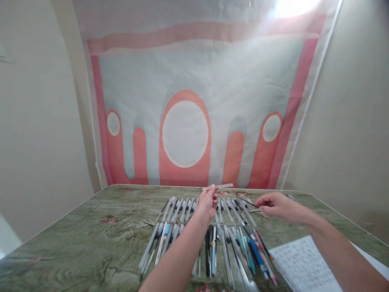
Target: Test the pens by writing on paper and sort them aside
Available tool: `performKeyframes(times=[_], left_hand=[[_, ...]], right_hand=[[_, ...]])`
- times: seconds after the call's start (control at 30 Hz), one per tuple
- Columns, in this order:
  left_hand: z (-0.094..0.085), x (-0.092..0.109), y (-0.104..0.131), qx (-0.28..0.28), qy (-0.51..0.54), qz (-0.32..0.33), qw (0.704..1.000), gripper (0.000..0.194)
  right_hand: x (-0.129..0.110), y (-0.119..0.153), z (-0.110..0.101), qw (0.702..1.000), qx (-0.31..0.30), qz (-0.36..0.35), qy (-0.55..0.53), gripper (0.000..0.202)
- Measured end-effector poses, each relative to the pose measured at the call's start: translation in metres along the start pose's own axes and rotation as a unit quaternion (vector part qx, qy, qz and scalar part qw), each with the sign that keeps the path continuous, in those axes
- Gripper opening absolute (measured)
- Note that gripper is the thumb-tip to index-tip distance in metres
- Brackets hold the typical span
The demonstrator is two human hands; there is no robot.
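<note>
My left hand [209, 201] is closed on a translucent pen barrel [225, 185], raised over the far part of the table and pointing right. In my right hand [270, 204] a thin dark pen refill [244, 199] is pinched between thumb and fingers, its tip towards the barrel but apart from it. Below the hands lies a far row of clear pen barrels [179, 210] with dark parts among them. Nearer to me is a second row with clear barrels [148, 246], a black pen [207, 251], a blue pen [257, 256] and a teal pen [249, 255]. My left forearm hides the middle of both rows.
A handwritten paper sheet [300, 263] lies at the right, partly under my right forearm. Another white sheet [369, 259] shows at the right edge. The wood-patterned table [75, 239] ends at a hanging cloth [185, 73] with pink and orange shapes.
</note>
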State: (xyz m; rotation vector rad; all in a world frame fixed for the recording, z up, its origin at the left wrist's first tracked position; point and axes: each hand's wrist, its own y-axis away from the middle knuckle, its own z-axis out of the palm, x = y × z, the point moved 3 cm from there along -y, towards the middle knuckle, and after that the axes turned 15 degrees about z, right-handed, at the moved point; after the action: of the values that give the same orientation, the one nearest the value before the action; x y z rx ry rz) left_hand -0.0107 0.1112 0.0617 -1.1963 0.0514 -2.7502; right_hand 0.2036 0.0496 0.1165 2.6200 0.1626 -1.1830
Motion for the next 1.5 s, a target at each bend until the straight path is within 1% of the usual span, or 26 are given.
performKeyframes(times=[0.1,0.23,0.33,0.5,0.57,0.7,0.83,0.97,1.03,1.1,1.17,1.27,1.33,1.4,1.43,1.5], left_hand=[[-0.001,-0.002,-0.001,0.009,-0.002,-0.024,1.0,0.015],[0.003,-0.004,0.003,0.025,0.003,-0.033,0.999,0.013],[0.005,-0.005,0.004,0.025,0.006,-0.036,0.999,0.014],[0.006,-0.006,0.005,0.018,0.004,-0.039,0.999,0.013],[0.008,-0.006,0.007,0.006,-0.003,-0.034,0.999,0.013],[0.012,-0.006,0.011,-0.023,-0.026,-0.03,0.999,0.016],[0.01,-0.008,0.012,-0.026,-0.051,-0.03,0.998,0.017],[0.009,-0.015,0.014,-0.034,-0.062,-0.041,0.997,0.016],[0.01,-0.02,0.018,-0.036,-0.057,-0.057,0.996,0.016],[0.014,-0.026,0.024,-0.029,-0.037,-0.09,0.995,0.015],[0.018,-0.031,0.03,-0.013,-0.003,-0.136,0.991,0.016],[0.023,-0.035,0.036,0.016,0.056,-0.201,0.978,0.015],[0.025,-0.034,0.037,0.032,0.086,-0.217,0.972,0.015],[0.025,-0.032,0.036,0.041,0.103,-0.214,0.97,0.016],[0.025,-0.032,0.036,0.043,0.108,-0.213,0.97,0.017],[0.025,-0.031,0.035,0.041,0.111,-0.214,0.97,0.016]], right_hand=[[0.001,0.003,-0.012,0.999,0.037,0.001,0.0,0.028],[-0.001,0.008,-0.022,0.998,0.064,0.001,0.001,0.03],[0.003,0.008,-0.026,0.997,0.077,0.013,-0.001,0.031],[0.012,0.002,-0.026,0.997,0.075,0.019,0.031,0.031],[0.013,0.001,-0.025,0.996,0.077,0.013,0.041,0.031],[0.012,0.003,-0.024,0.996,0.079,0.003,0.048,0.029],[0.009,0.006,-0.026,0.995,0.083,-0.002,0.06,0.029],[0.006,0.009,-0.027,0.994,0.085,-0.01,0.072,0.03],[0.003,0.009,-0.025,0.994,0.091,-0.015,0.067,0.031],[-0.003,0.008,-0.021,0.993,0.107,-0.028,0.045,0.033],[-0.01,0.008,-0.015,0.991,0.126,-0.049,0.005,0.034],[-0.016,0.002,-0.008,0.987,0.122,-0.078,-0.073,0.04],[-0.008,-0.007,-0.008,0.98,0.132,-0.087,-0.118,0.043],[0.01,-0.021,-0.01,0.972,0.182,-0.082,-0.125,0.044],[0.023,-0.03,-0.011,0.97,0.212,-0.07,-0.094,0.043],[0.053,-0.05,-0.008,0.967,0.251,-0.04,0.002,0.037]])
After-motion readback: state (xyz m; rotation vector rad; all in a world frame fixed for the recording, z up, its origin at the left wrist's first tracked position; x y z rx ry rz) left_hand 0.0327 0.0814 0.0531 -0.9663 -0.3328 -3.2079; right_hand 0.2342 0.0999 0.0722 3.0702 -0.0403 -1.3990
